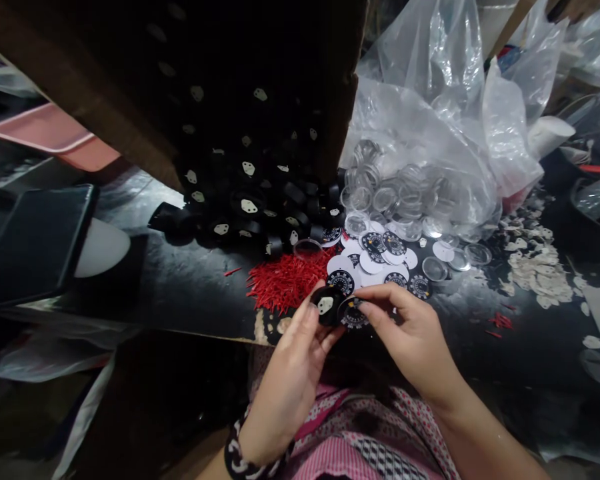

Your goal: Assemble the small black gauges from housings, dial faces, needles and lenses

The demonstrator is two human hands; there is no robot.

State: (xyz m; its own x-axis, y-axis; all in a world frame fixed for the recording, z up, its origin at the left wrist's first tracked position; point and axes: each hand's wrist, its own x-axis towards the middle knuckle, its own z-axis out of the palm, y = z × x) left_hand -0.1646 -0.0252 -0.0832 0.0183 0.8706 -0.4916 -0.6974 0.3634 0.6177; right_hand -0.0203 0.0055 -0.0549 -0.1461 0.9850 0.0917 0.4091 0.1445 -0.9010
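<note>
My left hand (pixel 300 340) is closed around a round black gauge housing (pixel 325 305) with a pale metal plate inside it. Close beside the housing, my right hand (pixel 405 320) pinches a round black dial (pixel 353 313) with white markings between thumb and fingers. Both hands are over the front edge of the table. Just beyond them lie a heap of thin red pointers (pixel 290 280) and a spread of dials, some showing their white backs (pixel 373 263). Whether the dial touches the housing I cannot tell.
Black housings (pixel 250 207) spill from a large box (pixel 105 67) at the back. Clear round covers (pixel 400 193) lie by a plastic bag (pixel 430 120). Small pale plates (pixel 540 267) are piled right. A dark flat screen-like panel (pixel 30 240) and pink tray (pixel 45 127) are left.
</note>
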